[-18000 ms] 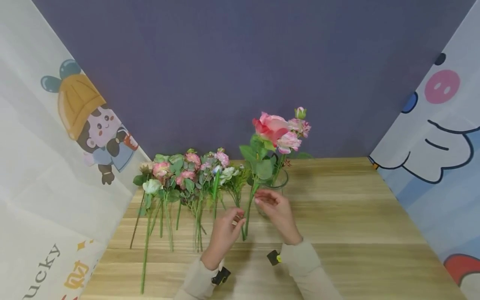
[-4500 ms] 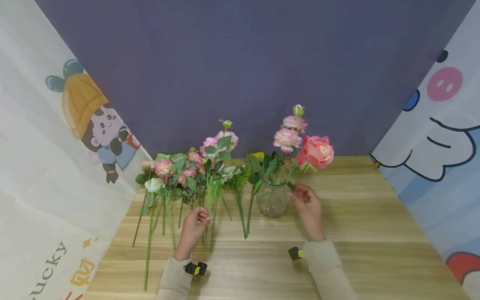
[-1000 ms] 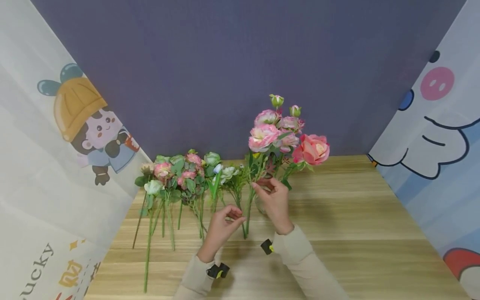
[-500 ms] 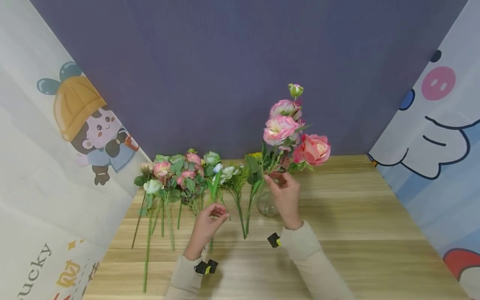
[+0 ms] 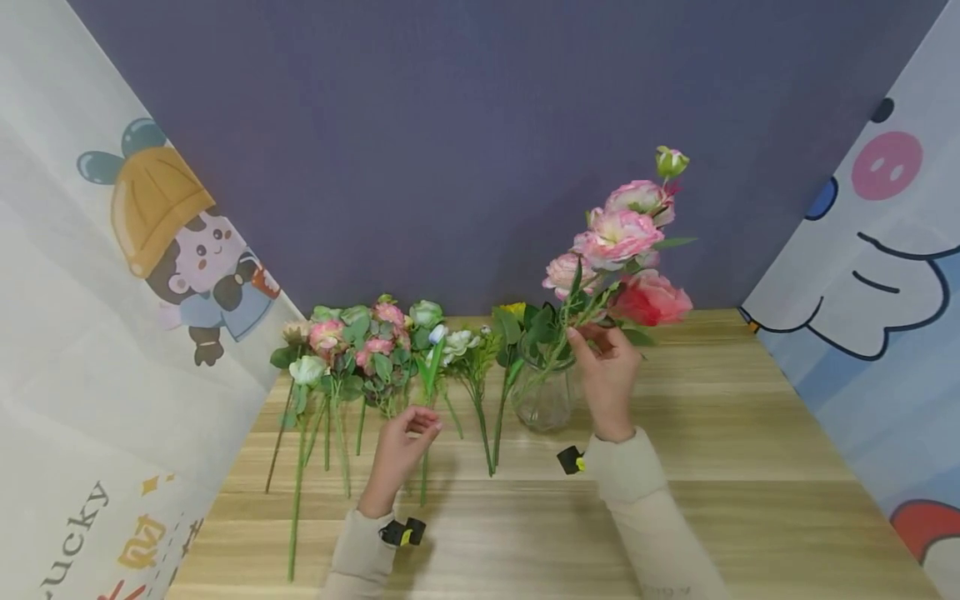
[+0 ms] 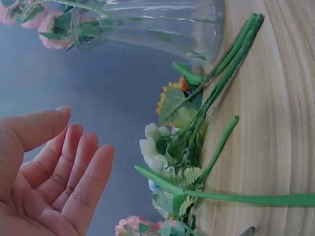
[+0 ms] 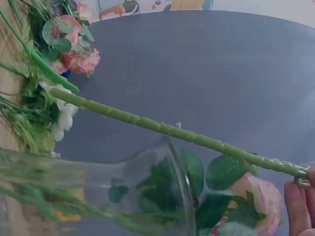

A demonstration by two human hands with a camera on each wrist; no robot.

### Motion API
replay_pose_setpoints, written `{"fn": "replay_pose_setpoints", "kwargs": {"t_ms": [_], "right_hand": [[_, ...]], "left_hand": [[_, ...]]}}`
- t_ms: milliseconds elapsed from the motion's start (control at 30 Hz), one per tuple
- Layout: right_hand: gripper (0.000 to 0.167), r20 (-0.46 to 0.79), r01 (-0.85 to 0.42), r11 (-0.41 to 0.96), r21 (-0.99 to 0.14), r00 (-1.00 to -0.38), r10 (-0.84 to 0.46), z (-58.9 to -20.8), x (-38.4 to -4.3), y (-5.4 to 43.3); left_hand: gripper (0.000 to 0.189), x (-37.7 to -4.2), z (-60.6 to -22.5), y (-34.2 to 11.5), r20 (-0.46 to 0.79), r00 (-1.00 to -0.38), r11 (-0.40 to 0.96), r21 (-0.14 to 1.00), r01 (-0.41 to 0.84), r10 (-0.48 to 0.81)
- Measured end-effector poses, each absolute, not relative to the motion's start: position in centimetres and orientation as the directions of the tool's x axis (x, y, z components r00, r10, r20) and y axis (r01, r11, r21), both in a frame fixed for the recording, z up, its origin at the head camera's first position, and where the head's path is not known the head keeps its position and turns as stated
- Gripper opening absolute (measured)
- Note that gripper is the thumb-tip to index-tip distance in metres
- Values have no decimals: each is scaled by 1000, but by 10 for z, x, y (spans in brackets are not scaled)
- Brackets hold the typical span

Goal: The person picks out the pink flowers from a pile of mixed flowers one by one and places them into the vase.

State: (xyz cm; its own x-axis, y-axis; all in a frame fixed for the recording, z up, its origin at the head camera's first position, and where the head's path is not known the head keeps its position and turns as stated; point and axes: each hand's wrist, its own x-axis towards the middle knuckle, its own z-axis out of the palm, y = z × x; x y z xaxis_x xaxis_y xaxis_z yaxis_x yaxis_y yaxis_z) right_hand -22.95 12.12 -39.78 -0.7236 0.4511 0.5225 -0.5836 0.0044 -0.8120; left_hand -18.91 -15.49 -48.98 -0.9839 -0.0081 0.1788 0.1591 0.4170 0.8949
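Note:
My right hand (image 5: pixel 609 367) pinches the green stem (image 7: pixel 177 132) of a pink peony spray (image 5: pixel 617 240), just above and right of the glass vase (image 5: pixel 543 408). The spray leans right, its blooms high over the vase. In the right wrist view the bare stem slants across outside the glass, its cut end free. A coral rose (image 5: pixel 652 300) and another pink peony (image 5: pixel 570 275) stand in the vase, partly covered by the held spray. My left hand (image 5: pixel 397 450) holds nothing, fingers loosely bent, near a green-leaved stem (image 6: pixel 256 199).
Left of the vase, several artificial flowers lie in a row: white blooms (image 5: pixel 459 343), pink blooms (image 5: pixel 326 336) and a long-stemmed white rose (image 5: pixel 307 370). A yellow flower (image 5: pixel 514 311) lies close beside the vase. A dark panel (image 5: pixel 480 150) stands behind the wooden table (image 5: pixel 510 533).
The coral rose has gone into the vase. The peony spray, earlier by my left hand, is now in my right, which has moved right over the vase. My left hand has drawn back left.

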Motion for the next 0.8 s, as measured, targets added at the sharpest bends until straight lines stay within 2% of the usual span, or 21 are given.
{"fn": "replay_pose_setpoints", "kwargs": {"t_ms": [100,233,467,667,800], "right_hand": [[17,539,-585,59,-809,-699,470,-389,-226,125],[6,516,-583,25,-812,-697,498,-385,-229,132],[9,503,-579,34,-814,-675,540,-386,-242,144],[10,513,-605,22,-796,-655,555,-380,-246,151],[11,501,-627,-36,-778,-654,566,-375,-248,156]], "left_hand": [[11,-183,-476,-152,172,-985,437,887,149,-12],[10,-174,-457,-148,178,-984,454,877,157,-5],[14,-190,-495,-161,204,-979,437,883,171,-29],[12,-190,-495,-163,222,-974,442,878,186,-32],[12,-189,-494,-162,219,-975,448,876,181,-34]]}}
